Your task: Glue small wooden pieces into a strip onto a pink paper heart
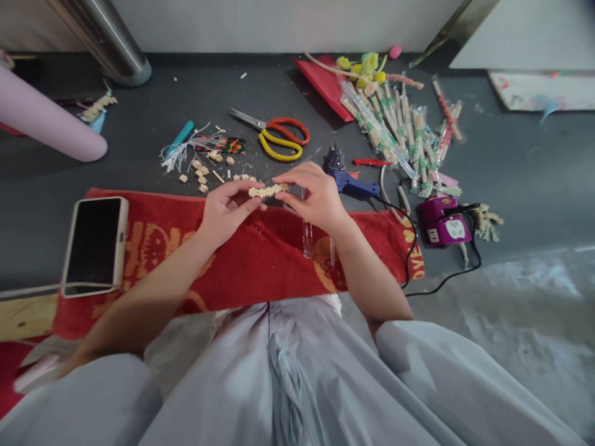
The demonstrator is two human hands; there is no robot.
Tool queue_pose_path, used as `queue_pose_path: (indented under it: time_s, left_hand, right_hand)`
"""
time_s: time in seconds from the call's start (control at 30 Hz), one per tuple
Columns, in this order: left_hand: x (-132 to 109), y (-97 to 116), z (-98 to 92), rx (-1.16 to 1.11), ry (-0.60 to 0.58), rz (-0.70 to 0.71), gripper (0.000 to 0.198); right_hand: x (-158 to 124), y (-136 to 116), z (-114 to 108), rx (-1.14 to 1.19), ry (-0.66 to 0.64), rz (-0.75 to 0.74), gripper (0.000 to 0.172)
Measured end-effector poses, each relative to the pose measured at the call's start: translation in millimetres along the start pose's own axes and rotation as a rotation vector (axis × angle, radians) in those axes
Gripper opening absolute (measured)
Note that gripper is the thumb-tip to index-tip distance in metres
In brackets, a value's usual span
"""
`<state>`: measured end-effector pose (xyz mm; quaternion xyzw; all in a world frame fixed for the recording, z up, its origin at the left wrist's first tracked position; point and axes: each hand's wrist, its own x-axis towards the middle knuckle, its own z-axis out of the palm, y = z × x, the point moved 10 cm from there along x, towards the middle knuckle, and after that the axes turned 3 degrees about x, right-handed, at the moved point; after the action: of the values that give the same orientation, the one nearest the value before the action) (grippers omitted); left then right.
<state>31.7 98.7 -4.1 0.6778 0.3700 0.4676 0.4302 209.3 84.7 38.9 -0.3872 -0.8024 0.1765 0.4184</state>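
Between my two hands, above the red towel (279, 266), is a short pale strip of small joined wooden-looking pieces (266, 191). My left hand (226, 209) pinches its left end between thumb and fingers. At the other end, my right hand (316, 195) grips it the same way. Just beyond my left hand lie loose pale bits (201, 168) and crumbs. A blue glue gun (353, 184) rests close to the right of my right hand. Scissors (281, 137) with one red and one yellow handle lie behind my hands.
A phone (93, 244) lies on the towel's left end. Wrapped stick bundles (395, 124) are heaped at the back right, near a purple box (445, 222) with a black cord. A teal tube (180, 136) and white threads (179, 155) lie left; a lilac cylinder (46, 114) stands beyond.
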Motion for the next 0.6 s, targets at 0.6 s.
queue_pose_path:
  time_s: [0.6]
  left_hand:
    - [1.8, -6.5, -5.8, -0.029, 0.035, -0.003, 0.061]
  right_hand:
    - [0.2, -4.1, -4.1, 0.066, 0.099, -0.029, 0.014]
